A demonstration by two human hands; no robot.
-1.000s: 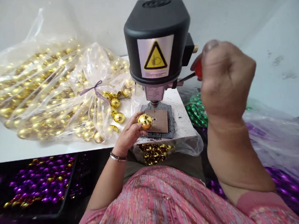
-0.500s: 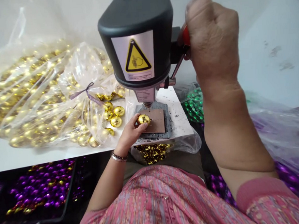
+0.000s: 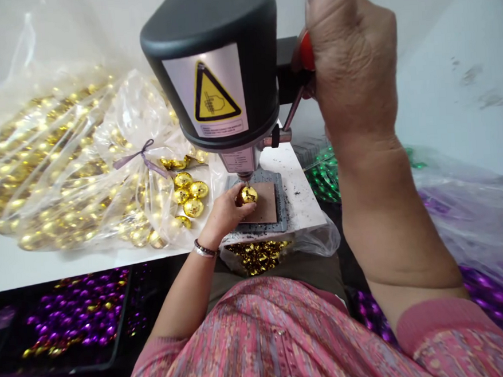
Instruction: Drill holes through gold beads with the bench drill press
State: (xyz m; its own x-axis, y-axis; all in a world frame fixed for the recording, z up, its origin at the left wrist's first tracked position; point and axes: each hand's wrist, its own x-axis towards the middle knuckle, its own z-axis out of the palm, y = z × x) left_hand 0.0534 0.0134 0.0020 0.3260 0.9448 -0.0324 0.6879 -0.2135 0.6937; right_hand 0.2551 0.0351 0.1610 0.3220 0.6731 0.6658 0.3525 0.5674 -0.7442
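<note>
Between the fingers and thumb of my left hand (image 3: 226,211) is a shiny gold ball (image 3: 249,195) with a faceted surface. It sits over a brown board (image 3: 266,204) on the grey base of a bench drill press (image 3: 213,76), right under the drill's tip. Whether the bit touches the ball I cannot tell. My right hand (image 3: 354,60) is raised at the upper right, its fingers wrapped around the drill press's lever, whose red knob (image 3: 306,51) shows beside the thumb. Several loose gold balls (image 3: 193,207) lie left of my left hand.
A tied clear plastic bag (image 3: 73,166) full of gold balls covers the left of the white table (image 3: 295,165). Dark crumbs lie around the drill base. Below left stands a black crate (image 3: 111,342) of purple balls; green balls (image 3: 323,175) and bagged purple ones are at right.
My left hand has moved the gold ball slightly right and up, under the drill tip. The right hand stays on the lever, and the view has shifted a little.
</note>
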